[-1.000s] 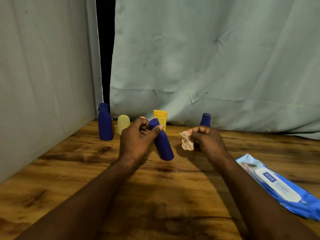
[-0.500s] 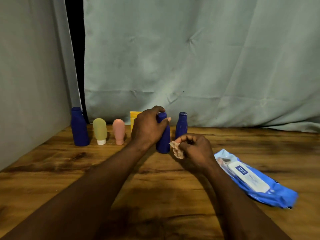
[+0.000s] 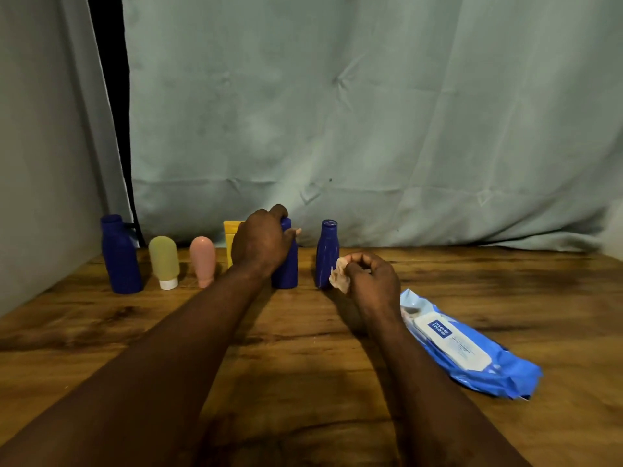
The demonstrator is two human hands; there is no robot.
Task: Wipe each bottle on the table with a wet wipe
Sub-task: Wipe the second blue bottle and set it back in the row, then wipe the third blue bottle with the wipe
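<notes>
Along the back of the wooden counter (image 3: pixel 303 365), in front of a pale green curtain (image 3: pixel 371 112), a row of six upright bottles. From the left: a large dark blue bottle (image 3: pixel 119 256), then just beside it a pale green tube bottle (image 3: pixel 164 257) standing on its white cap. Next, a pink tube bottle (image 3: pixel 203 259) likewise cap-down, then a yellow bottle (image 3: pixel 230 241) half hidden behind the left hand (image 3: pixel 261 242). Next in line, the held blue bottle (image 3: pixel 286 267), gripped near the top by the left hand, with fingers curled over cap and shoulder, thumb tip poking out on the right side, and base down on the counter. Just to the right and apart from it, a slim blue bottle (image 3: pixel 326 251) with its cap on. Right beside that bottle's lower part, the right hand (image 3: pixel 371 281), fingers curled and pinching a crumpled wet wipe (image 3: pixel 339 279) sticking out toward the left. Wipe close against the slim blue bottle, actual contact impossible to tell. Right hand low over the counter; resting or hovering, cannot tell. Further right and nearer the camera, a blue wipes pack (image 3: pixel 472 348) lying flat on the counter, white label flap on top, well apart from the row. Both forearms bare, reaching in from the lower edge.
</notes>
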